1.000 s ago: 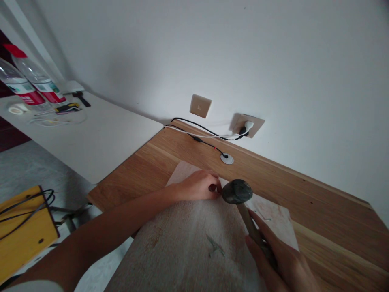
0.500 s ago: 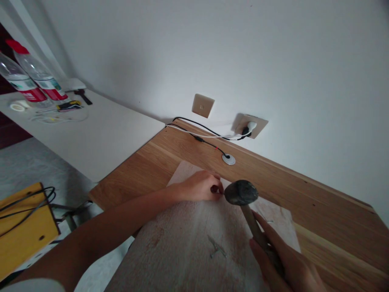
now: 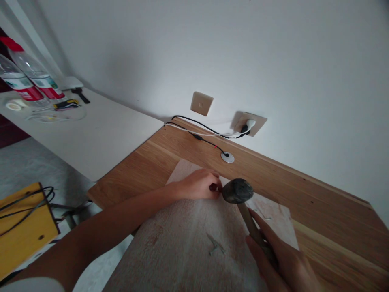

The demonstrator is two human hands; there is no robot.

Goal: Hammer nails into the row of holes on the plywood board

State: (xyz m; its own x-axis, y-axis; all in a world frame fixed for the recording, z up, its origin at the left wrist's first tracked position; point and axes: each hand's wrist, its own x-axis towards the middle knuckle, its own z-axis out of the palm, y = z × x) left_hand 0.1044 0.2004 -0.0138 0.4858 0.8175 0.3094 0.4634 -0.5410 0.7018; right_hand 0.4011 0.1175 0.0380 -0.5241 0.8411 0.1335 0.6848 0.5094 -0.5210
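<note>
Gripping hammer (image 3: 240, 194) right hand (image 3: 279, 263); left hand (image 3: 197, 184) on board (image 3: 182, 243); loose nails (image 3: 215, 245) nearby.

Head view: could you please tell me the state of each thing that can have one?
Left hand: fingertips pinched together on the board; what they pinch is too small to tell.
Right hand: closed around the hammer handle.
Hammer: head close to the left fingertips.
Board: flat on the wooden desk.
Loose nails: lying on the board.
Wall socket: plugs in.
Bottles: upright.
</note>
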